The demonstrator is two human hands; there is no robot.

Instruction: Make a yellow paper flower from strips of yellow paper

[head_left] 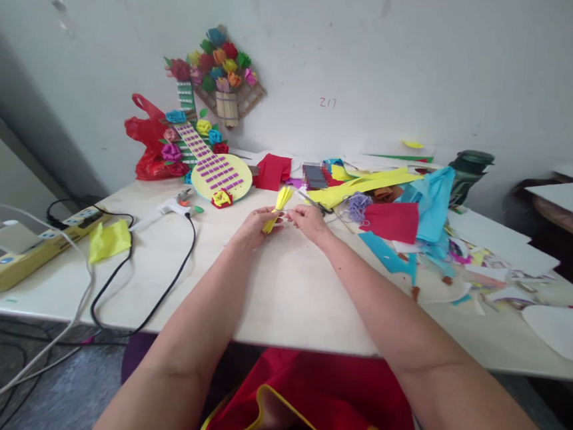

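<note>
Over the middle of the table, my left hand (260, 226) is closed around a bunched piece of yellow crepe paper (282, 200), gathered at its middle and flaring at the top. Just to its right, my right hand (307, 222) pinches what looks like a thin pale thread at the paper's gathered waist; it is barely visible. Scissors (323, 209) lie behind the right hand, partly hidden by it. A tangle of purple thread (358, 206) rests to the right. On the left, a glue gun (180, 202) lies on the table with its black cord trailing forward.
A banjo-shaped paper craft (222, 176) with paper flowers leans at the back left. Red (391, 221), yellow (369, 185) and blue crepe paper (431, 201) and scraps cover the right side. A power strip (33, 246) and a yellow paper square (110, 241) lie left.
</note>
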